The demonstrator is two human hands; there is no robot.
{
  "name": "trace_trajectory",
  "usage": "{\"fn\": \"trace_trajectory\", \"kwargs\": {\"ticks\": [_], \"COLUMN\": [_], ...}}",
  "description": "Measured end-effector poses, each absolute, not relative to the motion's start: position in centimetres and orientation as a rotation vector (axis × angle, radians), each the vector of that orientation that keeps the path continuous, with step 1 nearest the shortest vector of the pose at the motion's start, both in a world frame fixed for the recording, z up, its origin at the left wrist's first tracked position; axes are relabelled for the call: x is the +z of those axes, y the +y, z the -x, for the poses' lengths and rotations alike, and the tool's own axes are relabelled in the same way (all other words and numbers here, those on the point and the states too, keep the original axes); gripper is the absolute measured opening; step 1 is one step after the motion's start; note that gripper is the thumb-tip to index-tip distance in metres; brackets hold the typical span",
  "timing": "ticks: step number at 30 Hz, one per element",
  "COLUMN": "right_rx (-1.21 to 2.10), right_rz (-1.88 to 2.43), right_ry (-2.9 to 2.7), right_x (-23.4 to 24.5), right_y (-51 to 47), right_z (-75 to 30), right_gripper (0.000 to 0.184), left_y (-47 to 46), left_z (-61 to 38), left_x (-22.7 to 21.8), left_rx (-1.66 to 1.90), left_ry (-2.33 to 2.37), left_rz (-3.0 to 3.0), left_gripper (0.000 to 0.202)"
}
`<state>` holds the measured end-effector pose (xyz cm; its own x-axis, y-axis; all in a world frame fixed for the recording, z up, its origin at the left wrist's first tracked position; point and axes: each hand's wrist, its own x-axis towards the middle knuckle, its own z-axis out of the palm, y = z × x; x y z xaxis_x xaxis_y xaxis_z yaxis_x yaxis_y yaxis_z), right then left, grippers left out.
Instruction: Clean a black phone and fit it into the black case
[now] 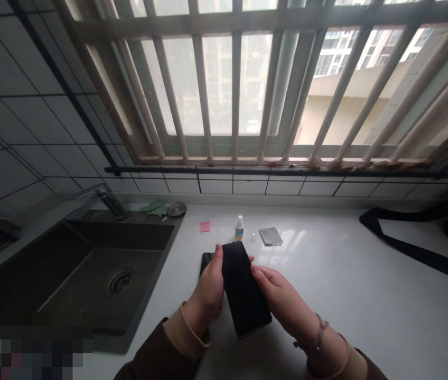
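Observation:
A black phone [244,290] with a dark screen is held tilted above the white counter [346,295]. My left hand [208,295] wraps round its left edge, thumb up along the side. My right hand [283,301] grips its right edge with the fingers curled. A second dark flat thing [205,260] shows just behind my left hand, mostly hidden. Further back on the counter lie a pink sticky pad [204,226], a small white dropper bottle [239,227] and a folded grey cloth [270,236].
A dark sink [89,269] with a drain and a tap [107,200] is set in on the left. A green rag [155,209] and a metal strainer [176,209] lie behind it. A black strap [414,248] crosses the right side. A barred window is ahead.

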<state>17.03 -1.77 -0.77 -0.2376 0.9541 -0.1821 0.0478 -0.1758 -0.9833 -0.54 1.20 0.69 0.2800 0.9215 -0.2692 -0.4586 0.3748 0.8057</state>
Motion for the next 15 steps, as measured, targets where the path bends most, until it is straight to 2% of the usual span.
{"fn": "trace_trajectory", "kwargs": {"ticks": [2, 7, 9, 15], "right_rx": [1.354, 0.912, 0.866, 0.786], "right_rz": [1.360, 1.707, 1.769, 1.872], "right_ry": [-1.431, -1.705, -1.747, -1.837], "right_x": [-0.7, -1.1, -1.4, -2.4], "right_y": [-1.4, -0.4, -0.1, 0.3], "right_z": [-17.6, -18.7, -18.8, -18.8], "right_gripper": [0.062, 0.059, 0.058, 0.056], "left_y": [1.9, 3.2, 3.3, 2.7], "left_z": [1.2, 2.9, 3.2, 3.2], "left_x": [0.7, 0.6, 0.1, -1.7], "left_rx": [1.189, 1.363, 1.286, 0.999], "left_ry": [1.009, 1.360, 1.509, 1.840], "left_rz": [-0.880, -1.451, -1.624, -1.779], "left_gripper": [0.038, 0.025, 0.027, 0.053]}}
